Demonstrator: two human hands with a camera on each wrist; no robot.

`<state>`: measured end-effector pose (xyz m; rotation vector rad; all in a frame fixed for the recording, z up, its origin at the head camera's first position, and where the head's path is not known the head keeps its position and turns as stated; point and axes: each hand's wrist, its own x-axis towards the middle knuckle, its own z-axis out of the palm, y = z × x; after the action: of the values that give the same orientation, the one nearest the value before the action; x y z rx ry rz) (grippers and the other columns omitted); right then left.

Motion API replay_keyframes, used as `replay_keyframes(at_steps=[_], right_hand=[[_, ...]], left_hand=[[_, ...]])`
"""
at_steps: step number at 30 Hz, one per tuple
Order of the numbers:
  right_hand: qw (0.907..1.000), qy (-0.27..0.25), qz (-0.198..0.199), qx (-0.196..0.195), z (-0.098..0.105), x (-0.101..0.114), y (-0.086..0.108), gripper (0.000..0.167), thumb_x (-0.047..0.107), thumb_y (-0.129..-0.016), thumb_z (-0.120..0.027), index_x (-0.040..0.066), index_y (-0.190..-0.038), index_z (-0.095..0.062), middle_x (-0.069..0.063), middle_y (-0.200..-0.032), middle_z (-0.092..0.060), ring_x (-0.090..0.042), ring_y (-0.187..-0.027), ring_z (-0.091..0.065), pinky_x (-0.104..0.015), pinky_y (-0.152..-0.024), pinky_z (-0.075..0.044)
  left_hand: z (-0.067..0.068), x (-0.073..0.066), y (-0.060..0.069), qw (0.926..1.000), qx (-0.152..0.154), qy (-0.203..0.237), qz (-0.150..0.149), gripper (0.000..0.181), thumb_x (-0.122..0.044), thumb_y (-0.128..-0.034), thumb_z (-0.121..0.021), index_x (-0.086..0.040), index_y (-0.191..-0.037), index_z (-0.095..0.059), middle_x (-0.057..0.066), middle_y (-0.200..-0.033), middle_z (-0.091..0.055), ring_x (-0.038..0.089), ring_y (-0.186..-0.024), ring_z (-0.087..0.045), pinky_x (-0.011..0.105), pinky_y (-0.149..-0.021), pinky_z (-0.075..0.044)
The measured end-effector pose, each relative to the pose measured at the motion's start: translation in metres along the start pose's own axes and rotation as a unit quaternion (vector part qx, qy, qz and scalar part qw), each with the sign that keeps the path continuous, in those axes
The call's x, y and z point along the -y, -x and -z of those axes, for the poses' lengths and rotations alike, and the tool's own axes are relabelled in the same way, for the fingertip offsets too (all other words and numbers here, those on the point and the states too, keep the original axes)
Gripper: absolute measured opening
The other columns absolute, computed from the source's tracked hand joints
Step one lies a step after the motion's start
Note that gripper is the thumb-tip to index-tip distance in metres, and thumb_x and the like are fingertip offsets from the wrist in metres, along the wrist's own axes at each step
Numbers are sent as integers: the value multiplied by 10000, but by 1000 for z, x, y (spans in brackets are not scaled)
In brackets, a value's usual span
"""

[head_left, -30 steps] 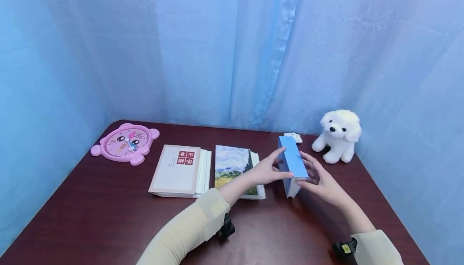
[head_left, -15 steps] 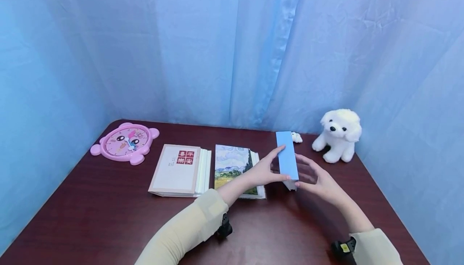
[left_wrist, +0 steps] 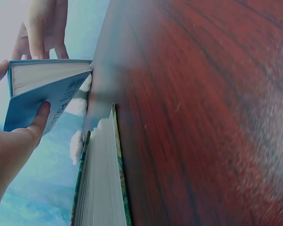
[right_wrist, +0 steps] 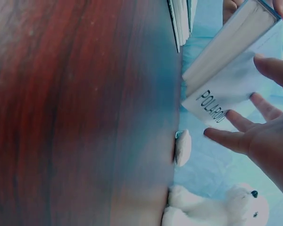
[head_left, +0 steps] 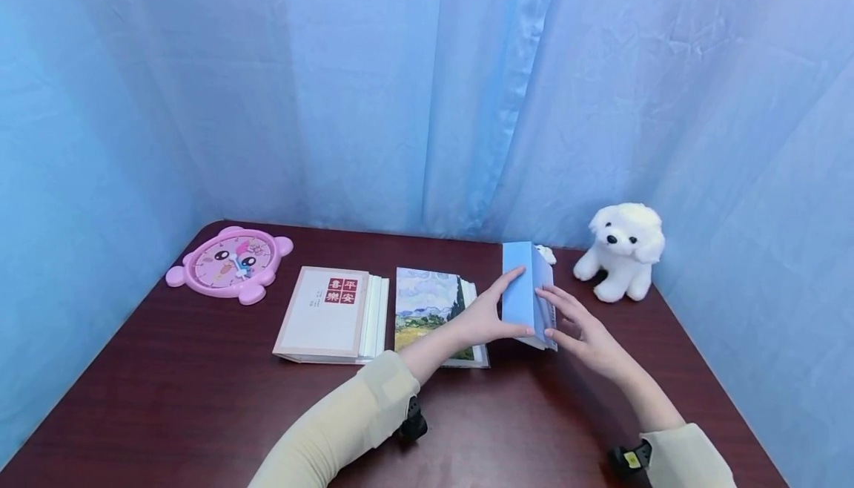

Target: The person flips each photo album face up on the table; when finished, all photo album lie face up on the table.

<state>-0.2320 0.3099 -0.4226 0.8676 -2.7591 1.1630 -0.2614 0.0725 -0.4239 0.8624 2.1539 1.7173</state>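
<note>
A blue book (head_left: 520, 299) stands tilted on its page side at the right of the table, its spine upward. My left hand (head_left: 482, 317) holds it across the spine. In the left wrist view, the left thumb lies on the blue cover (left_wrist: 26, 106). The right hand (head_left: 590, 336) is at the book's right side, its fingertips touching the pale cover (right_wrist: 240, 77) lettered POLAROID. Its fingers are spread and fairly straight in the right wrist view. Just left lies a book with a landscape painting cover (head_left: 427, 302), partly hidden by my left forearm.
A cream book with red squares (head_left: 323, 317) lies further left. Beyond it is a pink clock (head_left: 233, 262). A white toy dog (head_left: 627, 251) sits at the back right, and a small white object (head_left: 546, 254) lies behind the blue book. Blue curtains (head_left: 360, 102) surround the table.
The blue book has shifted slightly left and its spine has tipped leftward, so its right-hand cover now shows. Both hands have moved a little left with it.
</note>
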Motion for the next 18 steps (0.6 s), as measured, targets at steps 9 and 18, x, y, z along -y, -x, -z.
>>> replay_keyframes(at_steps=[9, 18], right_hand=[[9983, 545, 166, -137, -1, -2, -1, 628, -63, -890, -569, 160, -1445, -380, -131, -1511, -284, -184, -1340, -284, -270, -987, -422], [9950, 214, -415, -878, 1, -10, 5, 609, 133, -844, -708, 98, -1396, -453, -209, -1460, -350, -399, -1258, -406, -470, -782, -524]], left_hand=[[-1, 3, 0, 9991, -98, 409, -56, 888, -150, -822, -737, -402, -1484, -201, -2, -1543, -209, 236, -1262, -433, 293, -896, -483], [-3, 1, 2, 9981, 118, 602, -97, 875, -59, -823, -716, -378, -1482, -237, 51, -1493, -295, 249, -1209, -493, 282, -864, -503]])
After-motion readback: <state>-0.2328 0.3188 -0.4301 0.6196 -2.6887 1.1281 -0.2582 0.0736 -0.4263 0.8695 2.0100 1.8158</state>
